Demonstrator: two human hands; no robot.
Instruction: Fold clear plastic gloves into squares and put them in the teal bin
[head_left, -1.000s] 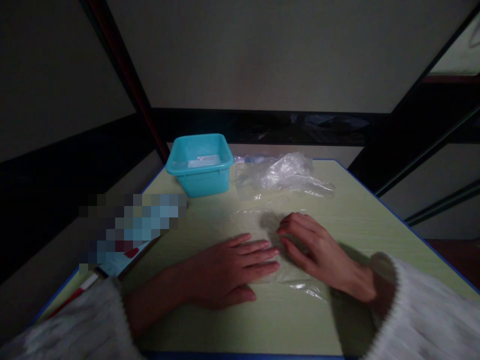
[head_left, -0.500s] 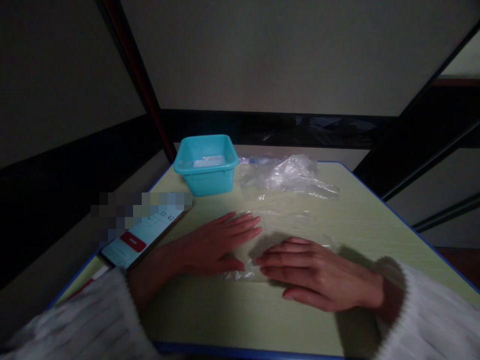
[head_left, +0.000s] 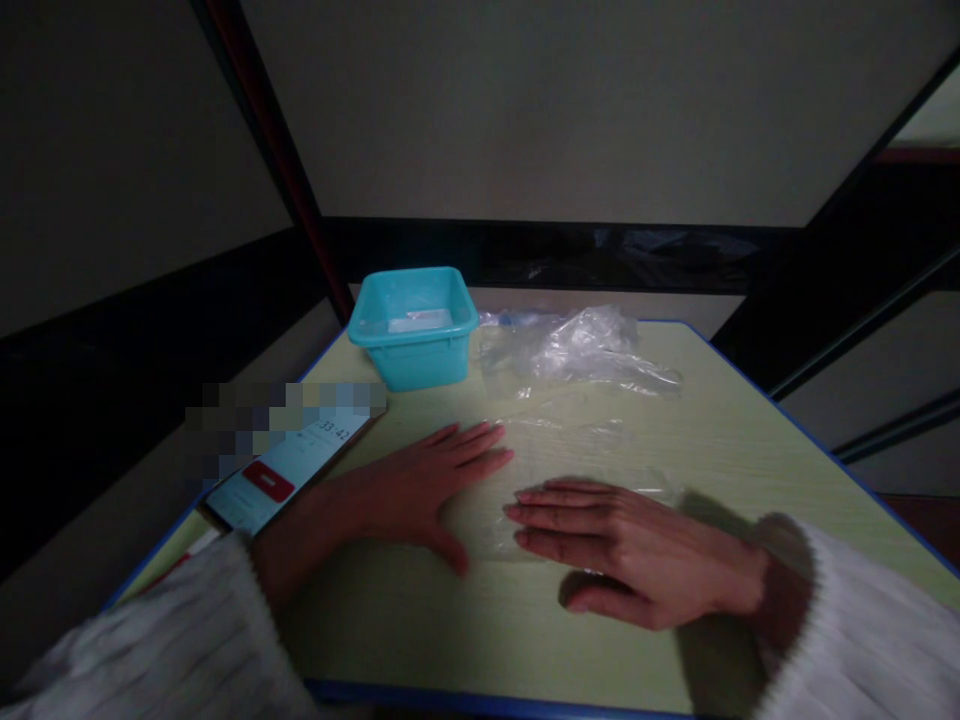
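Lying open-palmed with nothing grasped, the right hand (head_left: 630, 550) weighs the clear plastic film (head_left: 577, 450) flat against the table (head_left: 750, 430), the left hand (head_left: 420, 490) spread at its edge.

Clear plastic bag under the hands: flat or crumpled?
Spread flat. The clear plastic bag lies smooth on the green table, right hand palm-down on it, left hand at its edge.

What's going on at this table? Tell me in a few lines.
A person has both hands laid flat, palms down, on a clear plastic sheet spread on the pale green table. The left hand rests at its left edge, the right hand on its near part. Behind it lie a crumpled heap of clear plastic and a teal tub; a lit phone sits at left.
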